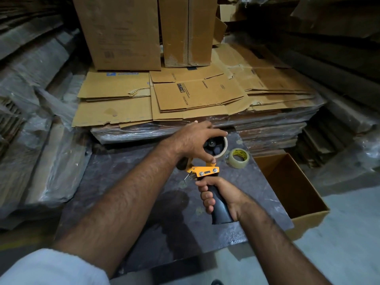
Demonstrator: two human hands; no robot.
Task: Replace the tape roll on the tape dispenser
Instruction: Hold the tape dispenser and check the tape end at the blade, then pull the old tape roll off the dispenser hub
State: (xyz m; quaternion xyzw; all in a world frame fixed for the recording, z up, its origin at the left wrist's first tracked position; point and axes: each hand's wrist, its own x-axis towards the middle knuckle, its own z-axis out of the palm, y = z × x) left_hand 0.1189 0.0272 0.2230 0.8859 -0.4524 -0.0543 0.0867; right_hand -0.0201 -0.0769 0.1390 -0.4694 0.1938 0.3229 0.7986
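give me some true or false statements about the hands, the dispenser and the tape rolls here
1. The right hand grips the black handle of the tape dispenser. True.
2. The left hand rests flat on the dark table. False: it is closed around the cardboard core on the dispenser's hub.
3. A clear tape roll lies on the table beside the dispenser. True.
4. The clear roll sits inside the open cardboard box. False: it lies on the table, left of the box.
5. The dispenser frame is blue. False: it is yellow-orange.
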